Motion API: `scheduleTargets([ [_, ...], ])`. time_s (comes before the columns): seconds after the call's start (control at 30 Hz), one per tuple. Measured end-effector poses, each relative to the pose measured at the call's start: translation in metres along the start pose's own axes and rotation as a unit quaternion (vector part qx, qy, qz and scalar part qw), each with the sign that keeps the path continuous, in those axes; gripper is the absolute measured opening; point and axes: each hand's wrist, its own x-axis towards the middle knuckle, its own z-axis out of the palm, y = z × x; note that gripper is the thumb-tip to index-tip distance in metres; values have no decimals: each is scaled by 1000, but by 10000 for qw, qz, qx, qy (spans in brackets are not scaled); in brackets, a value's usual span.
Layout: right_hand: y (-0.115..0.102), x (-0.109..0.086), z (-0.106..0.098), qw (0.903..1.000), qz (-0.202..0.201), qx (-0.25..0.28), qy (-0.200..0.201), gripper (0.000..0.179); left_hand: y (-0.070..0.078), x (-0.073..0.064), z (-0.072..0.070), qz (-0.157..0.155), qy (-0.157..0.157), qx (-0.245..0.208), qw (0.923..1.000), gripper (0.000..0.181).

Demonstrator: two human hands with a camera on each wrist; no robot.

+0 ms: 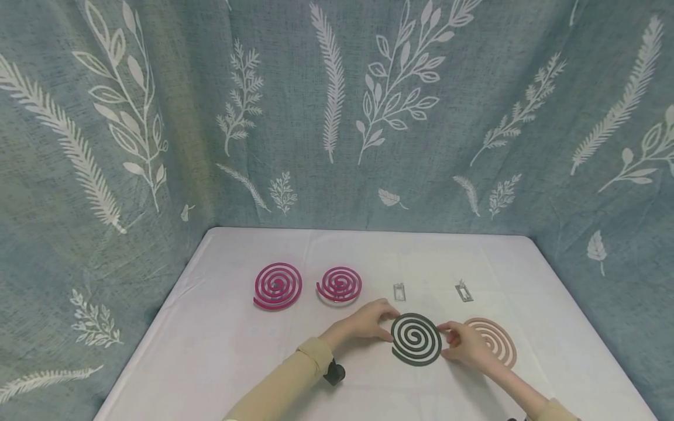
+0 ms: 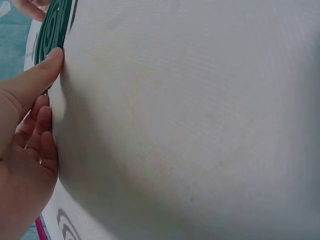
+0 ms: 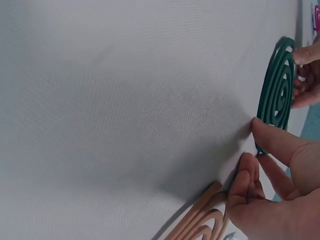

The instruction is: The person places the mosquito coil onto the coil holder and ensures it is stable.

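A dark green mosquito coil (image 1: 414, 337) is held between both hands over the white table. My left hand (image 1: 368, 320) grips its left edge with thumb and fingers; in the left wrist view the thumb lies along the rim of the green coil (image 2: 59, 25). At the opposite edge, my right hand (image 1: 466, 344) pinches the coil between thumb and fingertips. The right wrist view shows the green coil (image 3: 267, 100) nearly edge-on. Partly behind the right hand lies a brown mosquito coil (image 1: 512, 351).
Two magenta coils, one at far left (image 1: 278, 285) and another beside it (image 1: 339, 284), sit left of the hands. Beyond the green coil are two small metal stands, one nearer the middle (image 1: 395, 292) and one to the right (image 1: 458, 287). A patterned blue-green curtain (image 1: 295, 117) surrounds the table (image 1: 210, 351).
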Motion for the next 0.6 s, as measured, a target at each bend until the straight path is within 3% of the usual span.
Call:
scheduleTargets([
  [0.3,0,2,-1,9998,-143,107,-94,56,-3,1,1,9,110,-167,9998,48],
  [0.6,8,7,-4,9977,-530,325,-273,56,-2,1,0,108,211,-253,9994,48],
])
